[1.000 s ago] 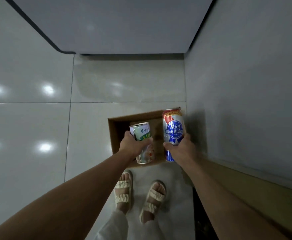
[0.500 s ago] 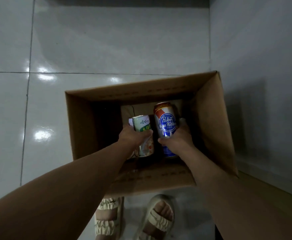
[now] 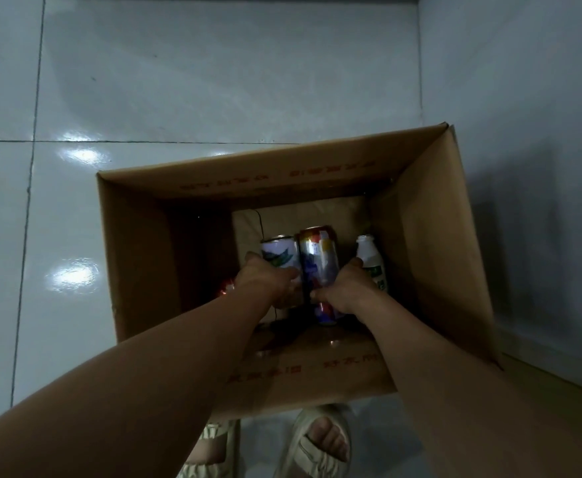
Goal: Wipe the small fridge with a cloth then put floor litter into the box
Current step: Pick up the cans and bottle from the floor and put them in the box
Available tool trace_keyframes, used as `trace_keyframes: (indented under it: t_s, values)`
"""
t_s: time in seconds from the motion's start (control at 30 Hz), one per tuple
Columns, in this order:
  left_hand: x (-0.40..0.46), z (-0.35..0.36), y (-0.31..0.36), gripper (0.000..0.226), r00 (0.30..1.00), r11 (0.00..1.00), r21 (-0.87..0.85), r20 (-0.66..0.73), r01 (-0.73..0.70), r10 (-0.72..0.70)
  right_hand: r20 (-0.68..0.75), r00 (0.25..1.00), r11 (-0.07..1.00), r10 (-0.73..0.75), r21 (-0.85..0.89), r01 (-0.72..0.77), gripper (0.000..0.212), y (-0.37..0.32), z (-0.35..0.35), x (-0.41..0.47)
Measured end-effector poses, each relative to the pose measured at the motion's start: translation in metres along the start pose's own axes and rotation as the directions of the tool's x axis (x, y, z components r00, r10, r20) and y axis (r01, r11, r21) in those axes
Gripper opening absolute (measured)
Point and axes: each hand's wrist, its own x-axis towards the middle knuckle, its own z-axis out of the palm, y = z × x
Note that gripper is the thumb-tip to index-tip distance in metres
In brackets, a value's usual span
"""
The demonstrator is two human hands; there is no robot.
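Note:
An open cardboard box (image 3: 431, 243) stands on the tiled floor against the wall. Both my hands reach deep inside it. My left hand (image 3: 268, 282) grips a white and green can (image 3: 280, 253). My right hand (image 3: 344, 288) grips a taller blue, white and red beer can (image 3: 318, 257). The two cans are side by side, touching, low in the box. A small white bottle (image 3: 372, 260) with a green label stands just right of my right hand. Something red and shiny (image 3: 226, 287) shows at the box bottom, left of my left wrist.
A pale wall (image 3: 524, 132) rises along the right, close to the box's right side. Glossy white floor tiles (image 3: 179, 81) stretch ahead and to the left. My sandalled feet (image 3: 317, 443) stand just behind the box's near wall.
Both hands have gone down from above the box rim to deep inside it, still holding the cans. The view has come much closer to the box, and the white bottle now shows.

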Motion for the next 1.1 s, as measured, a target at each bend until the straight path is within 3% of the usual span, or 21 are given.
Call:
trace_keyframes:
  t_s: [0.13, 0.27, 0.43, 0.73, 0.93, 1.1]
  values:
    - [-0.020, -0.012, 0.007, 0.075, 1.000, 0.998, 0.063, -0.028, -0.010, 0.012, -0.009, 1.000, 0.999, -0.023, 0.026, 0.024, 0.100, -0.006, -0.007, -0.025]
    - [-0.065, -0.038, 0.015, 0.060, 0.999, 0.997, 0.070, -0.038, -0.026, 0.029, -0.040, 0.998, 0.996, -0.048, 0.076, 0.051, 0.088, -0.013, -0.023, -0.070]
    - [-0.141, -0.083, 0.031, 0.066, 0.996, 0.994, 0.083, -0.036, -0.075, 0.078, -0.060, 0.994, 0.991, -0.089, 0.091, 0.095, 0.093, -0.037, -0.049, -0.149]
    - [-0.291, -0.203, 0.055, 0.060, 0.966, 0.967, 0.016, -0.047, -0.253, 0.254, -0.107, 0.971, 0.975, -0.212, 0.049, 0.218, 0.081, -0.104, -0.104, -0.317]
    - [-0.383, -0.281, 0.058, 0.046, 0.949, 0.949, -0.106, -0.143, -0.296, 0.280, -0.136, 0.924, 0.930, -0.357, 0.040, 0.365, 0.078, -0.144, -0.137, -0.415]
    - [-0.457, -0.336, 0.055, 0.057, 0.935, 0.914, -0.239, -0.222, -0.328, 0.277, -0.172, 0.871, 0.888, -0.459, -0.090, 0.450, 0.081, -0.178, -0.150, -0.495]
